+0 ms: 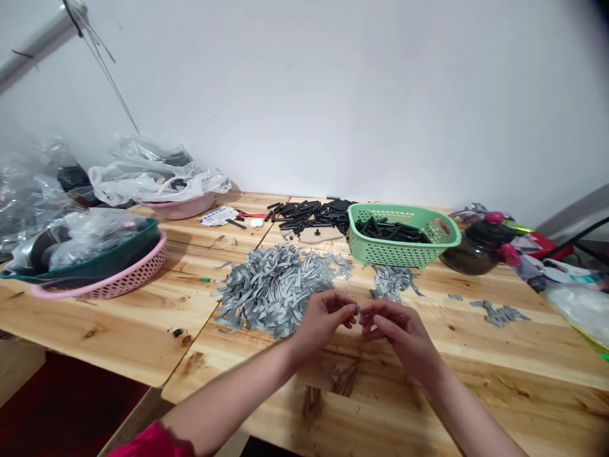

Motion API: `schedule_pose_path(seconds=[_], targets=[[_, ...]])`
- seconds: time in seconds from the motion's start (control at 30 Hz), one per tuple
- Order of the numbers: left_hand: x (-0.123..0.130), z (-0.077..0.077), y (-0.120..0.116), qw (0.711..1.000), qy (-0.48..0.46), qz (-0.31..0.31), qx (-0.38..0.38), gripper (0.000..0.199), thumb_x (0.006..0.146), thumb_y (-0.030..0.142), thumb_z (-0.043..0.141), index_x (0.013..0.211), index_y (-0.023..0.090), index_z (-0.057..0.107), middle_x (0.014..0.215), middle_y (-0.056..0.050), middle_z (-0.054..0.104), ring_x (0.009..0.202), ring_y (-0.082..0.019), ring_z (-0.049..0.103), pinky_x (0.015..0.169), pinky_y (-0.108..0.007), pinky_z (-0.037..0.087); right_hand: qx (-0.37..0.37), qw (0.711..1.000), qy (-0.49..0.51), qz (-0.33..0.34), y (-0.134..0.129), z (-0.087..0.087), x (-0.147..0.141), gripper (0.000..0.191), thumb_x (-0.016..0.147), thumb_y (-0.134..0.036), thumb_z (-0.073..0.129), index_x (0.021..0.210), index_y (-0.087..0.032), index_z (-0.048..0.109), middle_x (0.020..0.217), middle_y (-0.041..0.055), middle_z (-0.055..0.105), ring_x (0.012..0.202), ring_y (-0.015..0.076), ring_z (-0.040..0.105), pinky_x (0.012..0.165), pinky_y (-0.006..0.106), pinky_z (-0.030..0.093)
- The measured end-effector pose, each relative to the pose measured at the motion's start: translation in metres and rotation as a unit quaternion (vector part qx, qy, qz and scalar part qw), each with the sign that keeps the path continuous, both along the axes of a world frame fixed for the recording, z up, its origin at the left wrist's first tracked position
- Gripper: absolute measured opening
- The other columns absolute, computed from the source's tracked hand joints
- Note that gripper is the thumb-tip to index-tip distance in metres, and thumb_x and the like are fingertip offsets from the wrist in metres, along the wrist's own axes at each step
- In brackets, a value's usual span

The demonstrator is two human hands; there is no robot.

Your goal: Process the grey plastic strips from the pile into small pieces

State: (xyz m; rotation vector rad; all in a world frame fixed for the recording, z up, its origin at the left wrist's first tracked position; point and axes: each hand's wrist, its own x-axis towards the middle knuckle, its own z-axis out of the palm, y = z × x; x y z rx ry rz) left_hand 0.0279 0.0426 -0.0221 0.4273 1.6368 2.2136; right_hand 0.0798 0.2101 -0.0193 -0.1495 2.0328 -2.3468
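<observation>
Now your left hand [323, 319] and right hand [397, 333] pinch their fingertips [353, 307] tight together on a tiny flat grey strip [358, 308], just beside a big messy heap of thin grey strips [273, 293] on a smooth yellow wooden table [499, 355].

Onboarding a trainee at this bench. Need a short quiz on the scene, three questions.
1. True or false: the green plastic basket holds black rods.
2. Which lies nearer the left hand: A) the grey strips, or B) the dark pot?
3. Fill in the blank: the dark green tray sits in a ____ basket.

Key: 1. True. 2. A. 3. Pink.
</observation>
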Motion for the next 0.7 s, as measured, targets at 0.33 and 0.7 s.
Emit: schedule_pose_path(seconds=[0.33, 0.7], targets=[[0.0019, 0.0031, -0.0037, 0.995, 0.082, 0.004, -0.048, 0.024, 0.079, 0.032, 0.072, 0.095, 0.015, 0.077, 0.082, -0.008, 0.074, 0.068, -0.014, 0.064, 0.064, -0.025, 0.051, 0.033, 0.998, -0.013, -0.044, 0.0003, -0.0055, -0.0042, 0.028, 0.073, -0.042, 0.078, 0.088, -0.019, 0.075, 0.092, 0.0075, 0.071, 0.079, 0.0199, 0.068, 0.066, 0.033, 0.062], [0.0043, 0.0023, -0.002, 0.998, 0.049, 0.019, -0.025, 0.022, 0.071, 0.028, 0.078, 0.082, 0.012, 0.069, 0.075, -0.004, 0.069, 0.069, -0.012, 0.063, 0.065, -0.023, 0.048, -0.013, 0.996, -0.04, -0.076, -0.0005, -0.0062, -0.0036, 0.027, 0.067, -0.037, 0.084, 0.084, -0.019, 0.076, 0.08, 0.0057, 0.073, 0.069, 0.0165, 0.069, 0.069, 0.029, 0.06]])
